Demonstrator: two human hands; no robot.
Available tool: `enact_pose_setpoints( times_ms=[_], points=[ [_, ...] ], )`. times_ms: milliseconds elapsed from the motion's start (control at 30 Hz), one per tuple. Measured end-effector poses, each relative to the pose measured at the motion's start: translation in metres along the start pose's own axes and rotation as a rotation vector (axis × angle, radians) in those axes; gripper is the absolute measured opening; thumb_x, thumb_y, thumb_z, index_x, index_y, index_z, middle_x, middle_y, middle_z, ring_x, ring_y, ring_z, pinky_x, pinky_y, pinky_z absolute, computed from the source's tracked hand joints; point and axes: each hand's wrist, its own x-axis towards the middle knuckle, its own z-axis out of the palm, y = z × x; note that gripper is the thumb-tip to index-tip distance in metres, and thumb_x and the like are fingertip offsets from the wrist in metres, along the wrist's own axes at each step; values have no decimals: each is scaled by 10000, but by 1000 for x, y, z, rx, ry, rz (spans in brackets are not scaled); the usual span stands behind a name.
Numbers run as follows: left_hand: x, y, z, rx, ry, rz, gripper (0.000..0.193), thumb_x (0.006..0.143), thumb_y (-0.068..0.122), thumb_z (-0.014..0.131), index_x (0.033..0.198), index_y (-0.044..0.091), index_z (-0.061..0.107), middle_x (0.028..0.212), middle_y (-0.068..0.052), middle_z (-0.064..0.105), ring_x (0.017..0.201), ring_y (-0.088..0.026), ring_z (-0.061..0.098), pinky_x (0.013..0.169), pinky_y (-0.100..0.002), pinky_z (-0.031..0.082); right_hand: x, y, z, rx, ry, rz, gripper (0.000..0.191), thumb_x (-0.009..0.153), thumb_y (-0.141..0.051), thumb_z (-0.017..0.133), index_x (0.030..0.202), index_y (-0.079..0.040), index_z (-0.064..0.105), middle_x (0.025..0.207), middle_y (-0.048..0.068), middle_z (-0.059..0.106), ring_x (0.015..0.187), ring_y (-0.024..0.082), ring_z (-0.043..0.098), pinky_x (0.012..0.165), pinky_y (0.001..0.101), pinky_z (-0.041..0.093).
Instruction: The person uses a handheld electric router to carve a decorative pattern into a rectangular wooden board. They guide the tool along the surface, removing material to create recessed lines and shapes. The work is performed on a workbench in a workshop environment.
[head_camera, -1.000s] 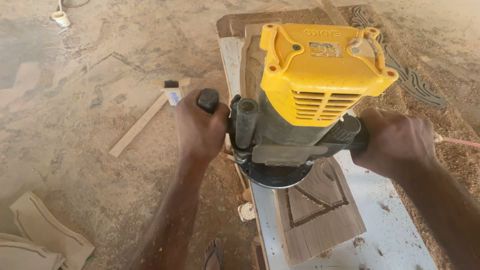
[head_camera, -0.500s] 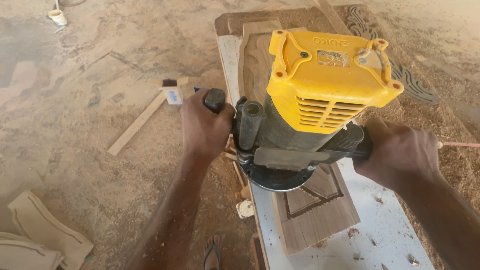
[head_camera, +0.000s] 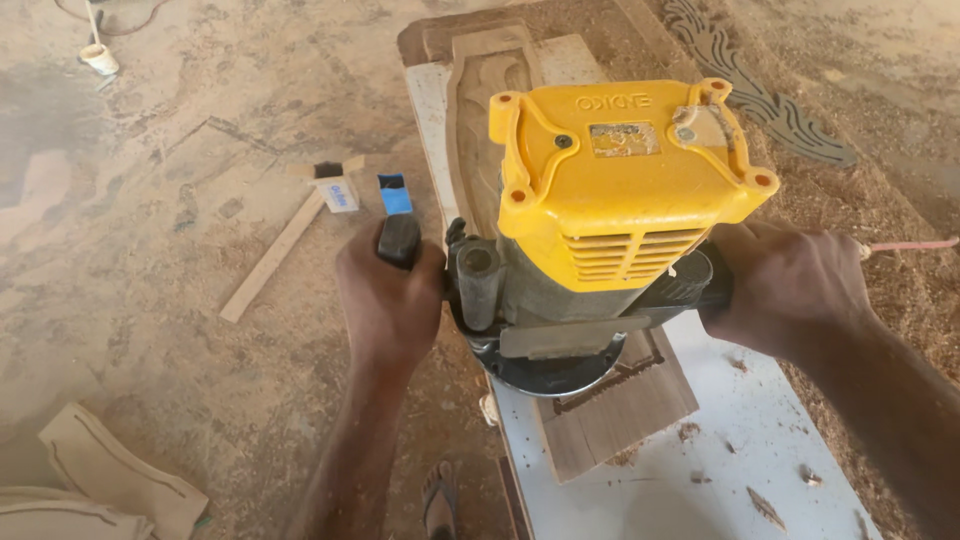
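Observation:
A plunge router with a yellow top and dark body stands upright on a long brown wooden plank that has grooves cut into it. My left hand is closed around the router's black left handle. My right hand grips its right handle. The plank lies on a white board and runs away from me, its carved far end showing beyond the router. The cutter under the round base is hidden.
Wood chips lie scattered on the white board. On the sawdust-covered floor to the left lie a thin wooden strip, two small boxes and curved wooden cut-outs. A carved ornamental piece lies at upper right. A sandalled foot shows below.
The router has slid slightly along the plank toward its far end, with both hands still on the handles. More of the grooved near end now shows.

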Motion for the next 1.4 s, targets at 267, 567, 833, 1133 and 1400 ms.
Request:
enact_pose_setpoints(
  times_ms=[267,567,833,1133,1400],
  points=[
    [-14,9,-2,-36,20,-25,143,774,92,639,677,4,582,545,-115,577,479,-225,561,502,-412,436,-8,1,-6,-67,33,-41,168,892,-292,639,937,-137,682,667,31,628,495,174,610,457,351,513],
    [28,-6,7,-80,-53,-11,131,768,105,652,682,15,612,582,-85,613,506,-192,578,501,-382,457,0,-9,-4,-153,-15,59,208,891,-388,659,907,-180,663,702,4,619,533,168,624,514,363,486],
    [54,-19,10,-91,-106,26,156,765,86,673,637,73,583,556,-49,596,491,-140,541,474,-365,447,11,-13,-2,-161,-70,102,309,819,-437,737,985,-185,668,681,19,622,528,164,608,531,360,498],
    [72,-28,14,-56,-157,12,182,806,64,712,653,55,613,585,-49,634,497,-133,563,500,-328,494,15,-18,1,-155,-14,89,337,853,-451,744,968,-142,677,665,16,654,536,158,608,578,388,528],
    [89,-25,15,-40,-196,-29,166,817,57,705,670,56,629,616,-47,648,513,-137,568,518,-334,512,27,-29,-11,-138,-133,194,315,862,-441,737,1041,-188,683,730,14,627,595,163,617,635,366,505]
  ],
)
